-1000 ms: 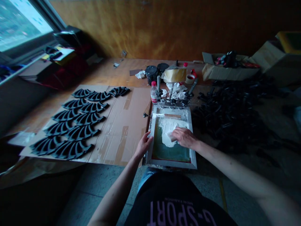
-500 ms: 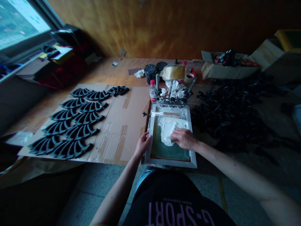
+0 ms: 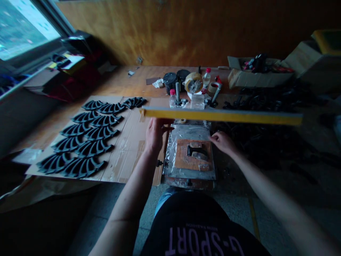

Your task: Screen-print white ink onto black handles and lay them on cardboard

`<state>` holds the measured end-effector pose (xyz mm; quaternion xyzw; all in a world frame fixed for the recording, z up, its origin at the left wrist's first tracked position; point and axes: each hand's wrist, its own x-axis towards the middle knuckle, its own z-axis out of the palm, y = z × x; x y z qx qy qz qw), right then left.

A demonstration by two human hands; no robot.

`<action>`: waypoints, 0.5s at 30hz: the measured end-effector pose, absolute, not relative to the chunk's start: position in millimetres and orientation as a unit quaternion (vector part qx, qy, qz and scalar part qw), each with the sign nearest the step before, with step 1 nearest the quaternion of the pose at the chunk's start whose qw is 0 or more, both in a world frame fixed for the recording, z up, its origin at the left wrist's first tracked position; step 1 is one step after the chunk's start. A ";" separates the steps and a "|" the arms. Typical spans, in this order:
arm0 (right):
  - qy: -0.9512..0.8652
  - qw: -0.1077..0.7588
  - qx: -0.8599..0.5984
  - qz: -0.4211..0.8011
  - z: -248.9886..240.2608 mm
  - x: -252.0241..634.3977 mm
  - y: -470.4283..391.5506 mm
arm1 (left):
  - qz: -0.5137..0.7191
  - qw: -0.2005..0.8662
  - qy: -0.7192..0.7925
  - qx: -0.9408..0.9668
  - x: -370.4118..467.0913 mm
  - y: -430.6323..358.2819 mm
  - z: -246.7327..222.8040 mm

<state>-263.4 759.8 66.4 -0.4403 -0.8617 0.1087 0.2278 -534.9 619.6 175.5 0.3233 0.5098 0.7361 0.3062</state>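
A screen printing frame [image 3: 221, 116] is tilted up and shows nearly edge-on as a long grey and yellow bar. My left hand [image 3: 155, 135] grips it near its left end, with the fingertips partly hidden. Below it lies a flat base [image 3: 170, 169] covered in shiny film. On that base, a brown wooden jig [image 3: 183, 163] carries one curved black plastic part [image 3: 198, 152]. My right hand [image 3: 223, 143] hovers by the base's right edge, fingers curled together; anything in them is too small or hidden to make out.
Rows of curved black parts [image 3: 87, 151] lie on a cardboard sheet [image 3: 128, 153] at left. A dark heap of black parts [image 3: 266, 142] is at right. Behind stand a red-capped bottle [image 3: 172, 97], black tubs [image 3: 169, 81], a tape roll [image 3: 193, 83] and an open carton [image 3: 247, 80].
The screen frame has swung up from lying flat, uncovering the jig and black part. My left hand has risen with it. My right hand has left the white paste and moved right.
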 end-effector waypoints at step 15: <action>-0.906 0.185 -0.326 0.195 26.9 -284.0 681.4 | 0.428 0.471 0.738 0.225 -492.3 537.7 34.6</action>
